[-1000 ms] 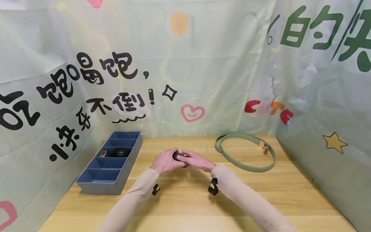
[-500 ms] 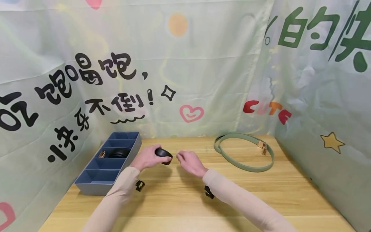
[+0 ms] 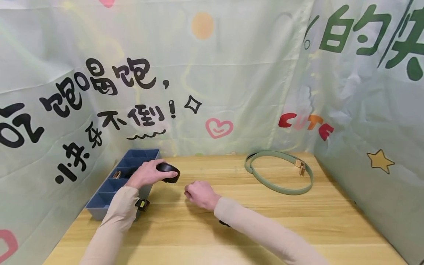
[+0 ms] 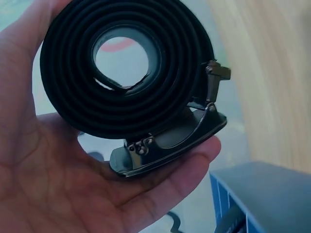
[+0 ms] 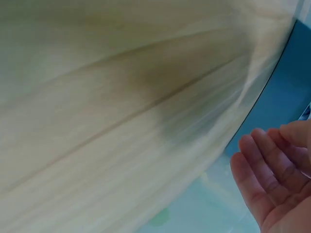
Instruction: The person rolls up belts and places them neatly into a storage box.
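Note:
My left hand grips a tightly coiled black belt and holds it above the table, beside the right wall of a grey-blue divided box. In the left wrist view, the coiled belt's spiral edge faces the camera, and its dark metal buckle lies against the fingers. My right hand hovers over the table to the right of the box, holding nothing. Its fingers are loosely bent in the right wrist view.
One compartment of the box holds a dark item with a gold-coloured metal piece, partly covered by my left hand. A green belt with a gold buckle lies looped on the wooden table, back right. Printed cloth walls enclose the table.
Both hands were together on the coiled belt. The right hand let go, and the left hand carried the belt left toward the box. The right hand has also shifted left and nearer.

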